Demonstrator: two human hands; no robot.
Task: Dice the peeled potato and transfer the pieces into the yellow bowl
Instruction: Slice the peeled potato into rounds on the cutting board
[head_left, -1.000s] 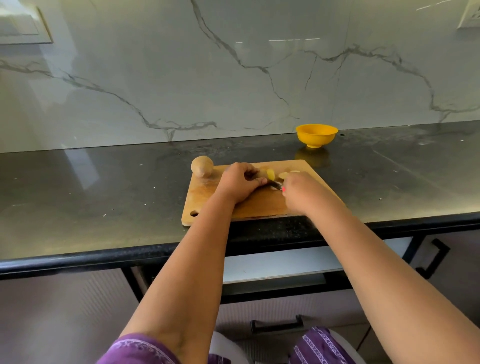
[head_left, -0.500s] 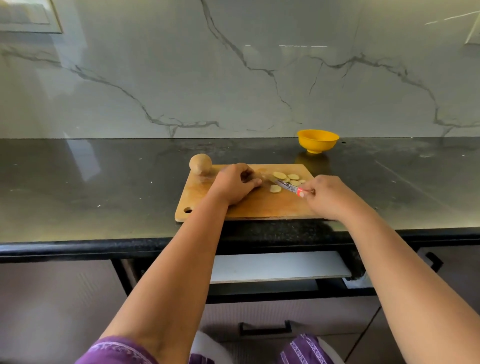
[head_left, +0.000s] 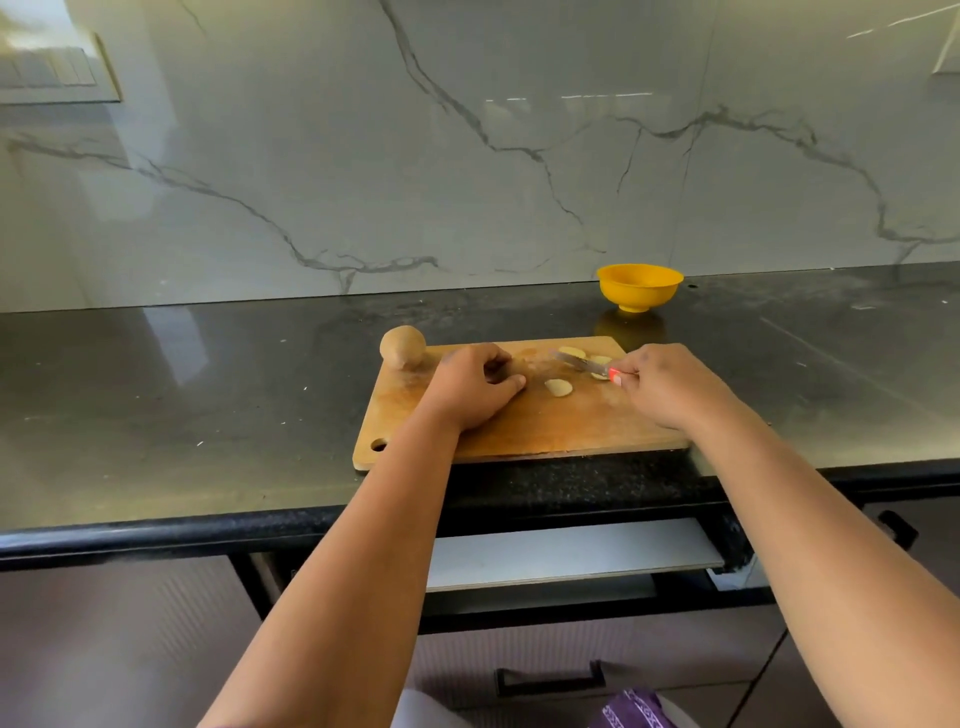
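On the dark countertop (head_left: 208, 395), a wooden cutting board (head_left: 519, 431) lies near the front edge, its hanging hole at the near-left corner. Left hand (head_left: 475, 387) rests on the middle of the board, palm down, fingers curled under and thumb pointing right; whether it covers a piece of potato cannot be told, as nothing shows beneath the fingers. Right hand (head_left: 662, 384) sits at the right side of the board and grips a small knife (head_left: 584, 365) by its red handle, the blade reaching left and away over the board, angled low.

Potato slices: one pale round slice (head_left: 558, 387) lies flat on the board between the two hands, just right of the left thumb tip and apart from it. Further slices (head_left: 572, 352) lie at the far right part of the board, beside and partly under the blade (their exact count is unclear, since the blade and the right fingers cover part of them).

A whole brown potato (head_left: 402, 347) sits at the board's far-left corner, just left of the left hand's knuckles, not touching the hand.

Yellow bowl (head_left: 639, 287) stands upright on the countertop beyond the board's far-right corner, close to the marble backsplash (head_left: 467, 156), well apart from both hands. Its inside is not visible from this angle.
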